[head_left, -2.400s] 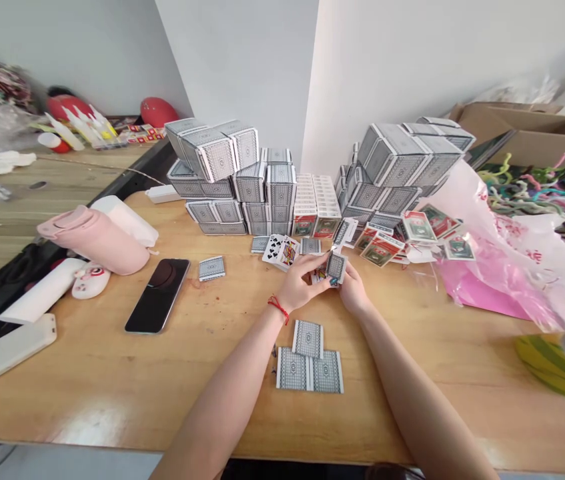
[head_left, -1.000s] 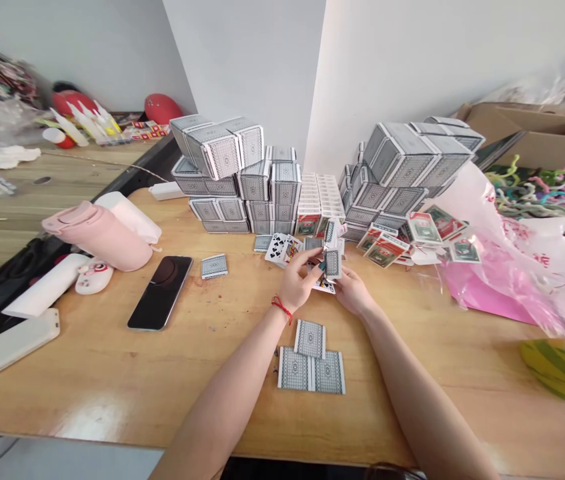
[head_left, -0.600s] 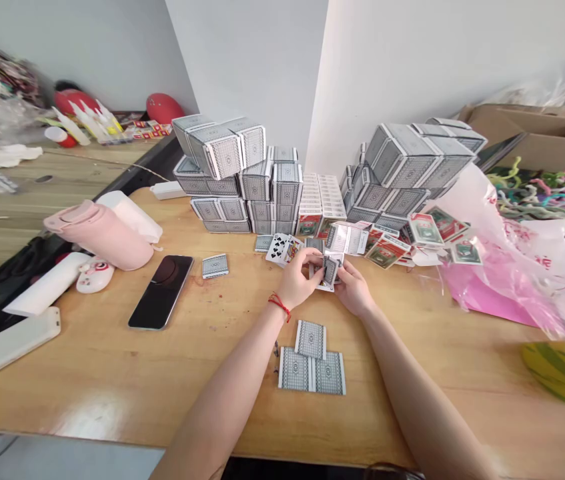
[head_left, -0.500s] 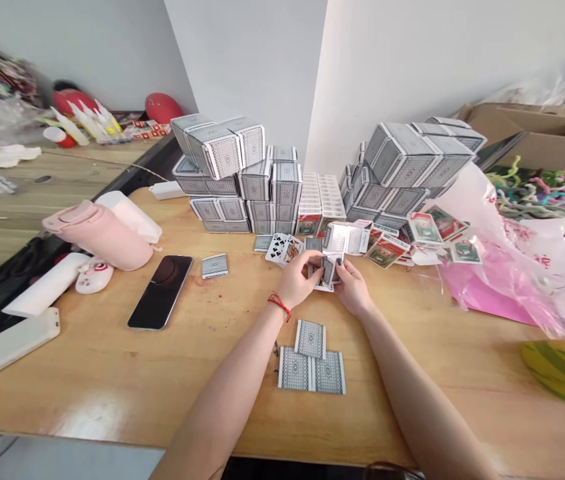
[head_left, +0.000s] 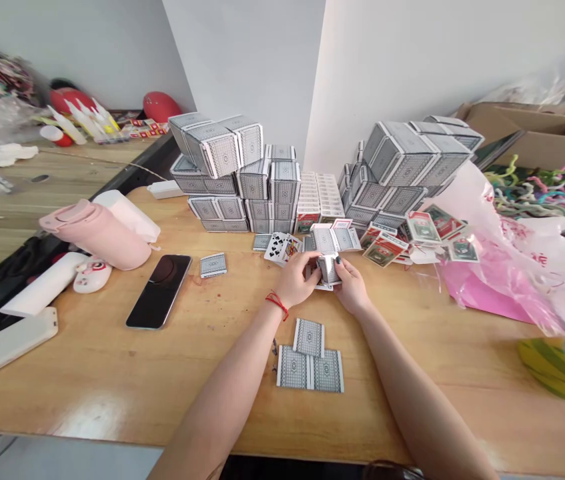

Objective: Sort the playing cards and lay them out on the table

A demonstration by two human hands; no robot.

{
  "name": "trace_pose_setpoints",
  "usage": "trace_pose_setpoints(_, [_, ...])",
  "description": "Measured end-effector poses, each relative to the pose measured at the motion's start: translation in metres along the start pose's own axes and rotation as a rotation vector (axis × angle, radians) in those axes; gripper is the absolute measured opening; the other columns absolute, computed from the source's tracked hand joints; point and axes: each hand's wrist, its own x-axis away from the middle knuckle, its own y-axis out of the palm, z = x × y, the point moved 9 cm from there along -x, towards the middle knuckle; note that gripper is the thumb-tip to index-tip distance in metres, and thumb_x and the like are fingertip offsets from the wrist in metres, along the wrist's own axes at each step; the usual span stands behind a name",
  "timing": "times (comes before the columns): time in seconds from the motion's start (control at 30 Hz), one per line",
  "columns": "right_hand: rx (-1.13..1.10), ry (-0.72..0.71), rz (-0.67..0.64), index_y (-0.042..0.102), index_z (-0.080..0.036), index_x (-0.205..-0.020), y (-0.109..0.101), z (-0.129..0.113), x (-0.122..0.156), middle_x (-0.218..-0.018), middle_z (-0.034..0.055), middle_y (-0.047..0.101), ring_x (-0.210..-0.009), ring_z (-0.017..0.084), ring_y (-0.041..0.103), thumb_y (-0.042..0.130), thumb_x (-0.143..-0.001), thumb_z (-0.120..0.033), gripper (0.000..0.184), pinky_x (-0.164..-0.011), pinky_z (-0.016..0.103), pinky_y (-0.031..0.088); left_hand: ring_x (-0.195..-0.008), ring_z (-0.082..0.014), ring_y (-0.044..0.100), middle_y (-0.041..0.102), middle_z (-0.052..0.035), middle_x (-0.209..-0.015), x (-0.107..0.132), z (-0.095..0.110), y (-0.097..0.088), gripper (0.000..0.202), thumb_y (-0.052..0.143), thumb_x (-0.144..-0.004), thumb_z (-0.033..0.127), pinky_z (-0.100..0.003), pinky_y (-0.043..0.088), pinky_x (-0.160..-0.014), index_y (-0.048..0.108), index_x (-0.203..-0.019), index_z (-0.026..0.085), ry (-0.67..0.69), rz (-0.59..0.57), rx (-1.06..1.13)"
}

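Together, the left hand (head_left: 296, 283) and the right hand (head_left: 353, 288) hold one folded card (head_left: 329, 269) between them, each being half closed and pinching its own side.

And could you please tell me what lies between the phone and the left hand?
A patterned card piece lies on the table, nearer the phone than the left hand and touching neither; the head view shows it.

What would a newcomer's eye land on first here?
Probably the left card stack and right card stack, piled high at the back of the table. In front of them, the left hand and right hand hold a gray card. A pink bottle sits on the left, a yellow roll at the right edge.
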Motion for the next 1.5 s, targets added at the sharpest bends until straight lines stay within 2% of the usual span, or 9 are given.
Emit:
trace_pose_setpoints(0.33, [-0.082, 0.044, -0.001, 0.06, -0.02, -0.077, 0.004, -0.003, 0.002, -0.062, -0.0025, 0.059, -0.051, 0.011, 0.048, 0.068, -0.064, -0.038, 0.023, -0.047, 0.022, 0.039, -0.096, -0.0223, 0.055, 0.056, -0.0102, -0.105, 0.004, 0.004, 0.005, 0.04, 0.058, -0.071, 0.02, -0.037, 0.043, -0.087, 0.047, -0.109, 0.018, -0.018, -0.044, 0.193])
trace_pose_setpoints(0.5, [-0.127, 0.096, -0.017, 0.061, -0.019, -0.076, 0.006, -0.003, 0.005, -0.062, -0.0025, 0.06, -0.051, 0.01, 0.05, 0.068, -0.063, -0.035, 0.022, -0.046, 0.021, 0.039, -0.096, -0.022, 0.055, 0.055, -0.0103, -0.105, 0.004, 0.005, 0.005, 0.039, 0.058, -0.071, 0.021, -0.036, 0.043, -0.086, 0.047, -0.109, 0.018, -0.021, -0.049, 0.2])
trace_pose_setpoints(0.87, [-0.144, 0.085, -0.016, 0.06, -0.019, -0.07, 0.001, -0.003, 0.002, -0.058, -0.0033, 0.058, -0.05, 0.009, 0.05, 0.067, -0.065, -0.03, 0.014, -0.05, 0.023, 0.043, -0.092, -0.0178, 0.057, 0.055, -0.0078, -0.097, 0.004, 0.01, 0.004, 0.029, 0.058, -0.074, 0.024, -0.032, 0.044, -0.083, 0.043, -0.098, 0.018, -0.045, -0.015, 0.326])
trace_pose_setpoints(1.0, [-0.155, 0.103, -0.033, 0.06, -0.019, -0.071, 0.004, -0.003, 0.003, -0.059, -0.0033, 0.058, -0.052, 0.01, 0.051, 0.066, -0.067, -0.031, 0.014, -0.051, 0.023, 0.044, -0.088, -0.0158, 0.058, 0.059, -0.0061, -0.094, 0.004, -0.001, 0.008, 0.037, 0.062, -0.072, 0.026, -0.031, 0.044, -0.08, 0.04, -0.101, 0.019, -0.155, -0.004, 0.477])
trace_pose_setpoints(1.2, [-0.154, 0.099, -0.044, 0.062, -0.019, -0.076, 0.006, -0.003, 0.003, -0.065, -0.0012, 0.062, -0.056, 0.012, 0.054, 0.066, -0.068, -0.031, 0.015, -0.053, 0.025, 0.047, -0.072, -0.0122, 0.059, 0.062, -0.0007, -0.074, 0.004, -0.034, 0.021, 0.042, 0.067, -0.068, 0.034, -0.027, 0.045, -0.072, 0.046, -0.101, 0.016, -0.448, 0.049, 0.777])
trace_pose_setpoints(1.37, [-0.108, 0.097, -0.063, 0.06, -0.019, -0.072, 0.006, -0.001, 0.001, -0.062, -0.0009, 0.06, -0.053, 0.013, 0.053, 0.065, -0.069, -0.032, 0.014, -0.047, 0.025, 0.046, -0.085, -0.0166, 0.059, 0.066, -0.0045, -0.084, 0.0, -0.038, 0.027, 0.031, 0.066, -0.067, 0.039, -0.031, 0.044, -0.081, 0.062, -0.085, 0.013, -0.497, -0.008, 0.839])
trace_pose_setpoints(1.5, [-0.08, 0.098, -0.076, 0.06, -0.019, -0.077, 0.008, 0.0, 0.001, -0.063, -0.0002, 0.061, -0.056, 0.015, 0.056, 0.065, -0.068, -0.035, 0.019, -0.049, 0.027, 0.048, -0.077, -0.0158, 0.059, 0.066, -0.004, -0.076, 0.002, -0.046, 0.03, 0.032, 0.063, -0.068, 0.044, -0.032, 0.044, -0.077, 0.065, -0.075, 0.012, -0.554, -0.025, 0.9])
